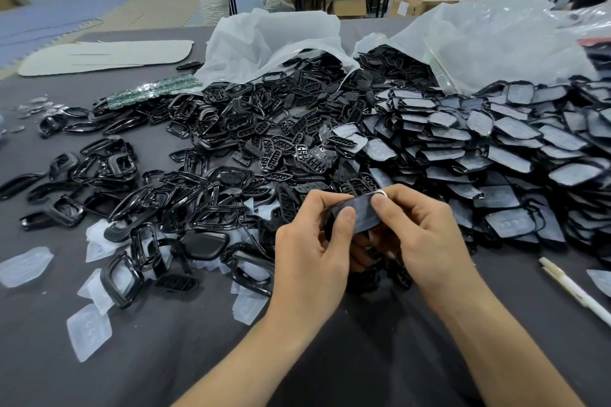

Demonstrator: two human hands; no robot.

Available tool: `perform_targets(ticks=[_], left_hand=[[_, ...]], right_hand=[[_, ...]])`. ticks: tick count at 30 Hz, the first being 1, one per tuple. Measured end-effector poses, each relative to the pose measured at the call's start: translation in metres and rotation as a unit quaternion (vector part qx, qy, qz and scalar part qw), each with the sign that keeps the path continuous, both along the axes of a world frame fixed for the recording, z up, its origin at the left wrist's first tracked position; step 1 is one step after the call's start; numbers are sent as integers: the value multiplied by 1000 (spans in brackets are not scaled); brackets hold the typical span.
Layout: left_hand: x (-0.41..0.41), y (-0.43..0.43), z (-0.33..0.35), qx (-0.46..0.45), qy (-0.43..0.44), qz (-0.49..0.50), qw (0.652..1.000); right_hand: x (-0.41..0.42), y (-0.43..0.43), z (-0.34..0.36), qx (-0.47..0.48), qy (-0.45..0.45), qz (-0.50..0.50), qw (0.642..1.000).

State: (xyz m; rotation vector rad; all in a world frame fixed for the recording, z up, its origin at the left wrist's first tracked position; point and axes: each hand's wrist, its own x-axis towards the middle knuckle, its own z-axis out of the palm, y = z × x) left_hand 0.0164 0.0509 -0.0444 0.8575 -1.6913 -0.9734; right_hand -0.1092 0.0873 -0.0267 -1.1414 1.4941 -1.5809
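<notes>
Two hands meet over the near middle of the dark table (330, 357) and hold one black plastic shell (362, 213) between them, lifted a little above the parts below. The left hand (307, 261) grips its left end, thumb pressed on the top face and fingers curled under it. The right hand (420, 238) pinches the right end, where a small shiny piece shows at the thumb tip. Just behind the hands lies a big heap of black frames (211, 155), and to the right a pile of film-covered covers (496, 142) spreads from a clear plastic bag (479, 30). Some loose clear films (89, 330) lie on the left near side, and a white pen (575, 291) lies at the right edge.
</notes>
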Motion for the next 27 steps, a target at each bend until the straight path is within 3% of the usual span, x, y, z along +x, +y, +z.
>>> perform_targets(ticks=[8,12,14,21,27], left_hand=[[0,0,4,65,65,-54,994],[-1,-2,11,235,175,-131,947],[-1,-5,13,267,211,-153,928],[1,-8,13,132,205,-106,964],[0,-3,16,119,193,-86,970]], right_hand=[[1,-2,3,-16,-101,9,995],[0,-1,6,-11,-107,15,994],[1,-1,5,-35,-121,26,992],[7,-2,9,-81,-252,84,961],[2,1,15,-69,-302,106,945]])
